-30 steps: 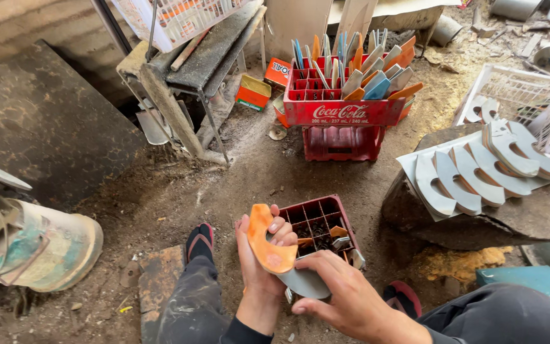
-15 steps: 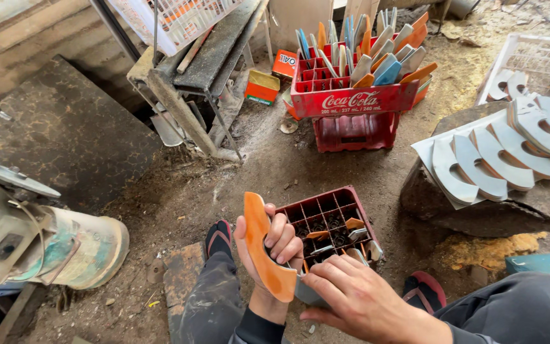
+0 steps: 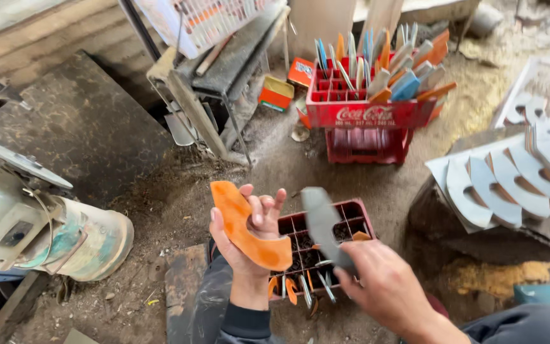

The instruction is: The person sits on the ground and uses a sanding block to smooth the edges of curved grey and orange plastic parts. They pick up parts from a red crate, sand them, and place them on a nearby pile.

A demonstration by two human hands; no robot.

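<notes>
**Orange piece in my left, grey piece in my right**

Crate (image 3: 351,220) first: the small red one sits on the dirt floor (image 3: 179,197) between my knees, and I place everything else from it. My left hand (image 3: 249,239) is raised just left of the crate, palm up, fingers loosely curled. Its grip is half closed around a curved orange piece (image 3: 246,226), which lies across the palm with the thumb behind it and the fingertips showing above its edge. My right hand (image 3: 386,286) is over the crate's near right corner. Its grip is closed on the lower end of a grey piece (image 3: 323,223), which stands up tilted over the crate's compartments. The two pieces are near each other but apart.

Inside the crate, more small orange and grey bits (image 3: 300,290) lie in the near cells. Beyond the crate, farther off, a bigger red crate (image 3: 364,114) is stacked on another and stuffed with upright handles. Right of the crate, a row of pale curved blanks (image 3: 498,191) leans overlapped on a slab. Well left of the crate stands a dusty motor (image 3: 52,229), and behind it a dark board (image 3: 77,121) leans at the wall.
</notes>
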